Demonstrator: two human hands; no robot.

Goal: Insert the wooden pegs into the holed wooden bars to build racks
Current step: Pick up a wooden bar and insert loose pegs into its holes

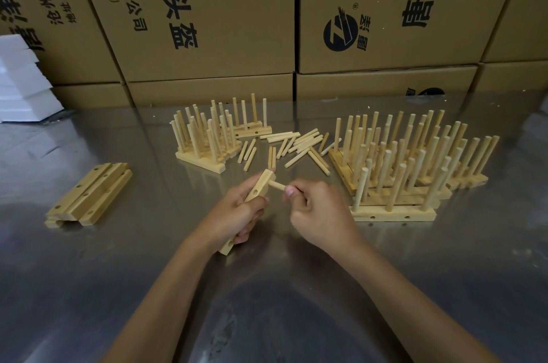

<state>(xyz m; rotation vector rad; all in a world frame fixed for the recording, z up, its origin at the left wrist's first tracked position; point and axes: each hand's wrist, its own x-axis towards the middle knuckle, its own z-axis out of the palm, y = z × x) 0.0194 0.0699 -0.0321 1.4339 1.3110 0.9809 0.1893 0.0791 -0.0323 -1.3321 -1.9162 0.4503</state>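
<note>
Hands above metal table (118,259): left hand (237,211) gripping holed wooden bar (261,187), right hand (317,208) pinching peg (277,184) at bar's hole, loose pegs (299,144) beyond.

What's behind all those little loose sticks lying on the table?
Behind the loose pegs stands a finished rack, and farther back a wall of cardboard boxes. The boxes hide anything beyond them.

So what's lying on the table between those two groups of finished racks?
In the head view, loose pegs lie scattered between the left racks and the right racks.
</note>
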